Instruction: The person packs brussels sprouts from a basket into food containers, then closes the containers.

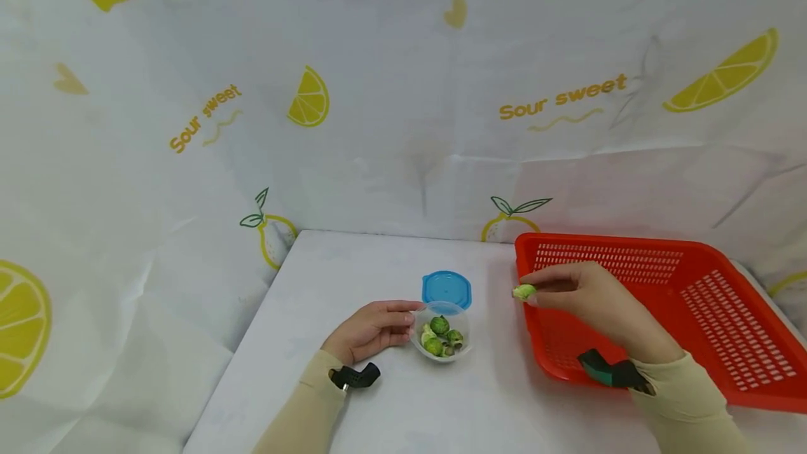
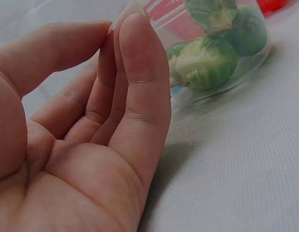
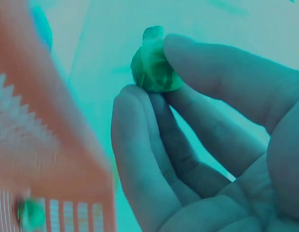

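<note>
My right hand (image 1: 583, 300) pinches a Brussels sprout (image 1: 524, 292) between thumb and fingertips, over the left rim of the red basket. In the right wrist view the same sprout (image 3: 154, 65) shows its pale stem end pointing up. A small clear plastic bowl (image 1: 464, 349) stands on the table and contains several Brussels sprouts (image 1: 439, 326). At its left rim, my left hand (image 1: 376, 328) holds the bowl with thumb and bent fingers. Through the bowl's wall, the left wrist view shows several sprouts (image 2: 207, 63); the fingertips hide part of the rim.
A blue lid (image 1: 446, 287) lies just behind the bowl. To the right sits a large red slotted basket (image 1: 700, 258); a blurred green round thing (image 3: 32, 215) shows by its slots. White table (image 1: 372, 258) extends around them, with a lemon-print sheet (image 1: 391, 90) behind.
</note>
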`<state>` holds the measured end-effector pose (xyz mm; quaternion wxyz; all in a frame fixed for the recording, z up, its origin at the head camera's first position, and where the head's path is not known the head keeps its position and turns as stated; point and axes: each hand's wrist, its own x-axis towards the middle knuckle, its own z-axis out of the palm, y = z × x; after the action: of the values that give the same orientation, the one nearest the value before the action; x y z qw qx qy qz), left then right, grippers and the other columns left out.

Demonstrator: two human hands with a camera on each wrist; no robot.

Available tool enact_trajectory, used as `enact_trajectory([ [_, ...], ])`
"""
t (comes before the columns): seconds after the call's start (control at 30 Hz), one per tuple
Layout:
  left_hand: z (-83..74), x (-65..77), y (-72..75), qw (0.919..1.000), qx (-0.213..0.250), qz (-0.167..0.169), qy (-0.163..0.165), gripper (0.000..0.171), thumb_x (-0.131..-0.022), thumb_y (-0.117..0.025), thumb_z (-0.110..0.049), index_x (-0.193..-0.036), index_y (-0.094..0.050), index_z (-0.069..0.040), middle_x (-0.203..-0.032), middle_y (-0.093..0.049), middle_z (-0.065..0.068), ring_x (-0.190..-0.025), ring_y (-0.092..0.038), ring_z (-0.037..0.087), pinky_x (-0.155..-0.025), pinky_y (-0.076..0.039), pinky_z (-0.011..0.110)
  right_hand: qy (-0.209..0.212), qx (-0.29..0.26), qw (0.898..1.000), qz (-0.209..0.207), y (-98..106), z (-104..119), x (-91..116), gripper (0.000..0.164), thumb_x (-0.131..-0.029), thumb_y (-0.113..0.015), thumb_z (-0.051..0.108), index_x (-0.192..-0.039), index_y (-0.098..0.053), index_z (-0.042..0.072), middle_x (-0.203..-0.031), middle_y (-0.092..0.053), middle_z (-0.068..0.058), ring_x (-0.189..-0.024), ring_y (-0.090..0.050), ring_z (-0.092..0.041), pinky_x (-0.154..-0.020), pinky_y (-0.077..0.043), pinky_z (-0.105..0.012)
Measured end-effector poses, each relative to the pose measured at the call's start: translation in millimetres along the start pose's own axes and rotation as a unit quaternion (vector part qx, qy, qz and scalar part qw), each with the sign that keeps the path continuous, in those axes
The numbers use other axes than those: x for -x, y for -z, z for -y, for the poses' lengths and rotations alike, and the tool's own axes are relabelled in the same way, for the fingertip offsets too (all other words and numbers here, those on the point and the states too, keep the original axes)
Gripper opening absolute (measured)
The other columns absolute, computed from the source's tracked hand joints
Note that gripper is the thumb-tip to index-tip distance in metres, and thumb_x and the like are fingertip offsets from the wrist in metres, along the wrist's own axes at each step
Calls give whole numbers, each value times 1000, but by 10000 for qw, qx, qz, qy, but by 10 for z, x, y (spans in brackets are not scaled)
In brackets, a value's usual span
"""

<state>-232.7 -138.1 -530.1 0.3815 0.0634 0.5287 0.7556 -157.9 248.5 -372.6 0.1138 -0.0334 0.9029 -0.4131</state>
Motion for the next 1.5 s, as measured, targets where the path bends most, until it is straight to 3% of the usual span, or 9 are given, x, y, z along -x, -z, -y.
enact_trajectory([
  [0.27, 1, -34, 4, 10000, 33, 47, 7, 47, -106, -66, -5, -153, -59, -4, -106, -71, 1, -89, -71, 9, -86, -63, 22, 246, -398, 9989, -76, -482, 335, -90, 33, -97, -83, 30, -127, -81, 17, -117, -79, -2, -103, -70, -20, -89, -62, -34],
  [0.47, 3, -50, -8, 10000, 22, 22, 15, 46, -107, -65, -5, -153, -60, -4, -106, -72, -1, -89, -70, 9, -86, -63, 22, 238, -785, 9966, 20, -865, 408, -222, 27, -97, -83, 25, -123, -82, 16, -112, -79, -1, -102, -70, -20, -92, -63, -37],
  [0.77, -28, -34, -47, 9998, -65, 173, -73, 48, -108, -62, -5, -155, -55, -1, -106, -71, -1, -90, -70, 7, -85, -63, 21, 279, -316, 9985, -347, -1316, 428, -372, 20, -93, -86, 16, -113, -85, 14, -98, -78, 2, -95, -71, -16, -81, -65, -35],
  [1.0, -19, -19, -12, 9999, -83, 125, -79, 49, -107, -64, -5, -155, -56, 0, -105, -71, -2, -89, -70, 7, -85, -63, 21, 373, -323, 9986, -172, -1462, 409, -416, 20, -92, -87, 14, -112, -85, 11, -99, -77, 1, -89, -69, -14, -77, -66, -32],
  [1.5, -10, 11, -5, 9999, -21, 75, -78, 50, -106, -65, -5, -155, -55, -1, -102, -72, -2, -88, -70, 7, -85, -63, 22, 403, -151, 9989, -180, -1546, 429, -418, 21, -91, -87, 12, -111, -84, 11, -99, -76, 1, -89, -68, -13, -76, -65, -31],
])
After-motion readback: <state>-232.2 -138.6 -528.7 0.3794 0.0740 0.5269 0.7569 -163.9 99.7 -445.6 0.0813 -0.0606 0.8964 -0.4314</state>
